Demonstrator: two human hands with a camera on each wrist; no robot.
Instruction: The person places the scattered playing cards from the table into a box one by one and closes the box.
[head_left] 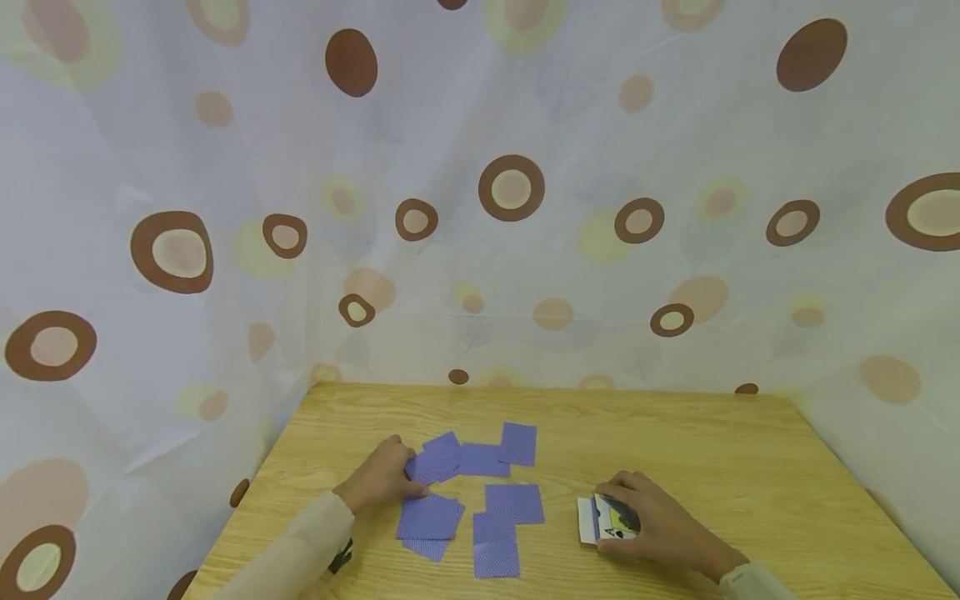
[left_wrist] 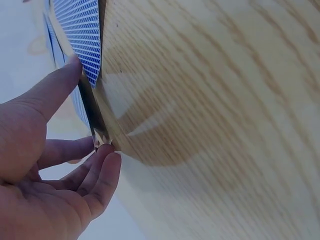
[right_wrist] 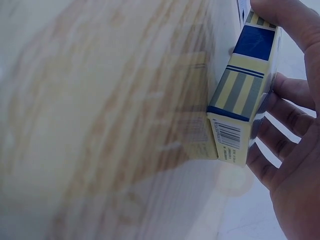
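Several blue-patterned playing cards lie face down on the wooden table. My left hand is at the left side of the upper-left group of cards. In the left wrist view, the thumb touches a blue-backed card, and curled fingers are at a card's edge near the tabletop; how many cards are between them is unclear. Farther right, my right hand grips a card box whose white flap stands open to the left. Striped sides and a barcode show on the box in the right wrist view.
Near the left hand lies another small stack of cards. Overlapping cards sit mid-table, with two more behind them. A spotted curtain surrounds the back and sides of the table.
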